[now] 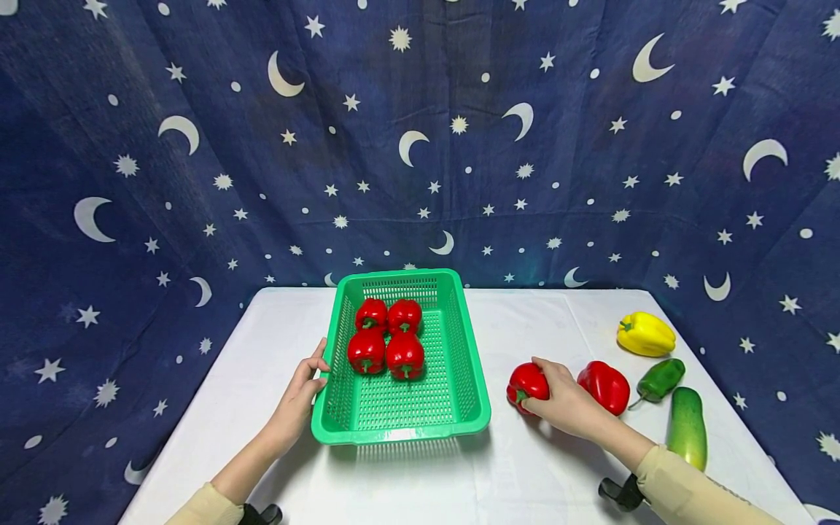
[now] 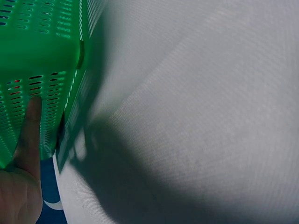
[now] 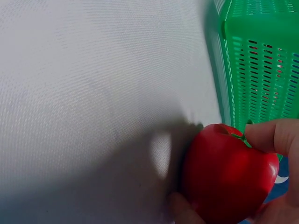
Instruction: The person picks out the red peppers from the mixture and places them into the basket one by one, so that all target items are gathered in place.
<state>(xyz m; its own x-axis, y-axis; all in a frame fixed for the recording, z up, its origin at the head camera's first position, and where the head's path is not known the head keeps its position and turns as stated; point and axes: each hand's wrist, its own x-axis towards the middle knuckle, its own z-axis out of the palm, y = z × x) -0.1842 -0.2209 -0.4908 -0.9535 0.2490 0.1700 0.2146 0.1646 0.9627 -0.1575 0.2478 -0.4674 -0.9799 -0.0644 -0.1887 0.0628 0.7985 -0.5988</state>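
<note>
My right hand (image 1: 563,399) grips a red bell pepper (image 1: 527,385) right of the basket, with its thumb (image 3: 264,135) by the green stem and other fingers round the sides. My left hand (image 1: 300,401) holds the left rim of a green plastic basket (image 1: 483,408). In the left wrist view one finger (image 2: 32,126) lies straight against the basket's slotted outer wall. Several red bell peppers (image 1: 405,356) sit grouped in the basket's left and far part, stems facing me. Another red bell pepper (image 1: 605,386) lies just beyond my right hand.
At the table's right side lie a yellow bell pepper (image 1: 646,335), a green pepper (image 1: 660,379) and a green-yellow cucumber-like vegetable (image 1: 687,430), partly behind my right forearm. The white cloth table (image 1: 216,408) meets a dark blue curtain (image 1: 367,204) with moons and stars.
</note>
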